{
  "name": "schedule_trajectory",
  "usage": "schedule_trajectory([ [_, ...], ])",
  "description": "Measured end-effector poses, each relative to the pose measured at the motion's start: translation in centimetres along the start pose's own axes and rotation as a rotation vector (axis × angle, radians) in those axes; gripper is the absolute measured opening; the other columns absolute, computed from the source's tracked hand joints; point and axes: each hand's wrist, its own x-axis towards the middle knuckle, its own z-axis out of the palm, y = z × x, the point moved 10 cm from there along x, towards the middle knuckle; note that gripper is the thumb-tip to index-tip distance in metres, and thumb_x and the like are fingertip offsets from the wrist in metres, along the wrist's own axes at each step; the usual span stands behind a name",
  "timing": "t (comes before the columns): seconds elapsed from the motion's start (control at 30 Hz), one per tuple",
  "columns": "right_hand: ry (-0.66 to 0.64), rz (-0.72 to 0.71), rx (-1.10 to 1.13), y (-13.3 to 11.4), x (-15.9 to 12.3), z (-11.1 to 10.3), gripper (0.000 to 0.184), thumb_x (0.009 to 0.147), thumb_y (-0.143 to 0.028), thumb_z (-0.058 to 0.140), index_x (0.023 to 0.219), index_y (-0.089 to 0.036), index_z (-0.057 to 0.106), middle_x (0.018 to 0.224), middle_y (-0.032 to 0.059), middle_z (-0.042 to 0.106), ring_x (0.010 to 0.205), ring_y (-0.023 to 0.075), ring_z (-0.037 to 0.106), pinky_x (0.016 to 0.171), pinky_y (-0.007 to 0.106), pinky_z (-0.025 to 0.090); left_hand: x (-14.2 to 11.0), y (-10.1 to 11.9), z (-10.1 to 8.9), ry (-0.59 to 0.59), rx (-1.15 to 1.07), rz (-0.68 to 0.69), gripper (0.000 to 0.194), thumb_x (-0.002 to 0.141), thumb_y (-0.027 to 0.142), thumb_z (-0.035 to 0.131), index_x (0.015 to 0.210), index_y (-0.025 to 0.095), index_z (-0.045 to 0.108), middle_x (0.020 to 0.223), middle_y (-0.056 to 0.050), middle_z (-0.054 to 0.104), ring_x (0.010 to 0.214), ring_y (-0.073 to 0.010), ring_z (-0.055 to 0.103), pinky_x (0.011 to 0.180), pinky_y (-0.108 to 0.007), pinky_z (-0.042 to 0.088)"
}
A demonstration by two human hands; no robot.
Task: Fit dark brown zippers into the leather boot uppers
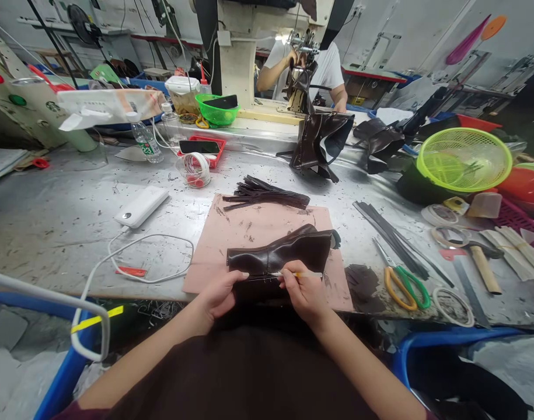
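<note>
A dark brown leather piece point(284, 254) lies on a pink mat point(258, 224) at the near edge of the grey worktable. My left hand point(220, 294) presses its near left edge, fingers curled over the leather. My right hand point(304, 289) is closed on a thin silver marking pen point(293, 274), its tip pointing left on the leather's lower edge. A bundle of dark leather strips point(267, 198) sits at the mat's far side.
Green-and-yellow scissors point(402, 283), a hammer point(483, 262), tape rings and black strips lie right. A white power bank point(142, 206) with cable lies left. A yellow-green basket point(463, 158), brown leather pieces and a sewing machine stand beyond, where another person in white works.
</note>
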Motion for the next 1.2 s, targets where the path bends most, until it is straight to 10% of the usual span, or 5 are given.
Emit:
schedule_trajectory([
  [1.2, -0.001, 0.031, 0.028, 0.02, 0.18, -0.3, 0.017, 0.084, -0.024, 0.038, 0.071, -0.02, 0.048, 0.058, -0.0006, 0.058, 0.05, 0.0117, 0.058, 0.048, 0.021, 0.046, 0.26, -0.71, -0.23, -0.004, -0.023, -0.07, 0.014, 0.06, 0.008, 0.058, 0.073, 0.012, 0.061, 0.074, -0.008, 0.067, 0.081, -0.0238, 0.064, 0.074, -0.03, 0.051],
])
